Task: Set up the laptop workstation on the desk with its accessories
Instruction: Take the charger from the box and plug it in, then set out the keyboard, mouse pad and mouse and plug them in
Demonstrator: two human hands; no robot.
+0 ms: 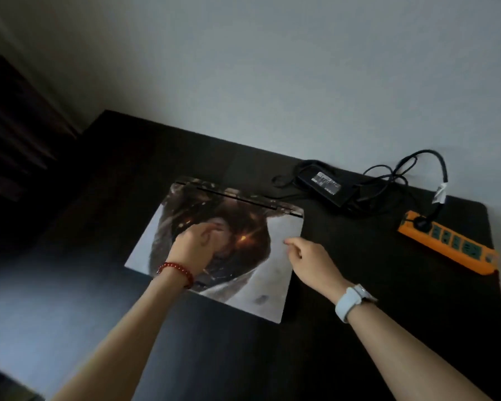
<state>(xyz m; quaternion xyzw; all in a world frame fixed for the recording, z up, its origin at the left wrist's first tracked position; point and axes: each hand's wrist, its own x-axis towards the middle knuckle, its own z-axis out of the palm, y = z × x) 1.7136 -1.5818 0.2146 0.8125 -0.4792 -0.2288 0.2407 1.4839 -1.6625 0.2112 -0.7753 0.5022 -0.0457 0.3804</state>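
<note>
A closed laptop (268,296) with a picture skin on its lid lies flat in the middle of the dark desk (382,290), hinge side toward the wall. My left hand (195,244), with a red bead bracelet at the wrist, is over the lid's centre with its fingers loosely curled, holding nothing. Over the lid's right part my right hand (307,260), with a white watch at the wrist, has its fingers loosely bent and holds nothing. A black power adapter (326,185) lies behind the laptop on the right, its cables (388,175) tangled beside it.
An orange power strip (451,244) lies at the desk's right edge with one black plug in its far end. A pale wall (272,82) stands right behind the desk. Dark furniture (18,140) is at the left.
</note>
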